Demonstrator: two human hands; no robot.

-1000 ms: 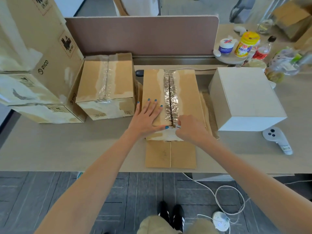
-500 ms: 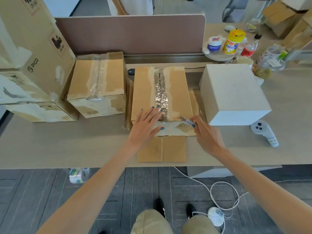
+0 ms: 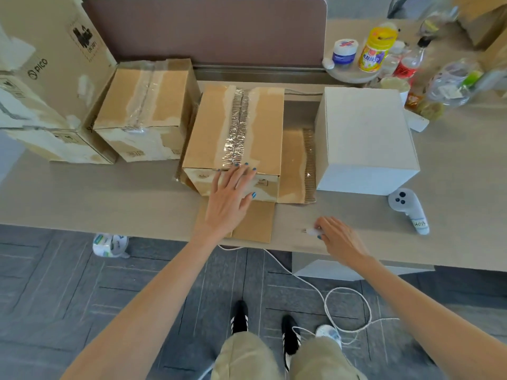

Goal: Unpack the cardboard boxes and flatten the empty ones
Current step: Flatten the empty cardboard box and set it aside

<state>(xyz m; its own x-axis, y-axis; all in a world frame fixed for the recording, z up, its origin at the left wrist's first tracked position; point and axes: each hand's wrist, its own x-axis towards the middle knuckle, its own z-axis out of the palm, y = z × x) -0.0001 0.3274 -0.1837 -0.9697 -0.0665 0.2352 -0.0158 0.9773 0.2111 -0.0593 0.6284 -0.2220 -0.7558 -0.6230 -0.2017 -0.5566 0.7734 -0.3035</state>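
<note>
The taped cardboard box (image 3: 263, 127) stands mid-table on a flat cardboard sheet (image 3: 258, 220) that reaches the table (image 3: 96, 198) at its near edge. The left hand (image 3: 230, 198) lies over the box's near top edge, its grip loose, fingers straight and spread, fingertips at the end of the tape seam (image 3: 238, 127). The right hand (image 3: 340, 239) rests close to the near edge, right of the sheet, its grip curled and pinching a small pale tool (image 3: 311, 231); its kind cannot be told. A white box (image 3: 365, 138) stands just right of the taped one, with a corrugated flap (image 3: 301, 165) lying between them. A second taped box (image 3: 145, 105) stands close on the left. A white controller (image 3: 408, 209) lies near the white box's near corner. Bare table runs along the near edge toward the left corner.
</note>
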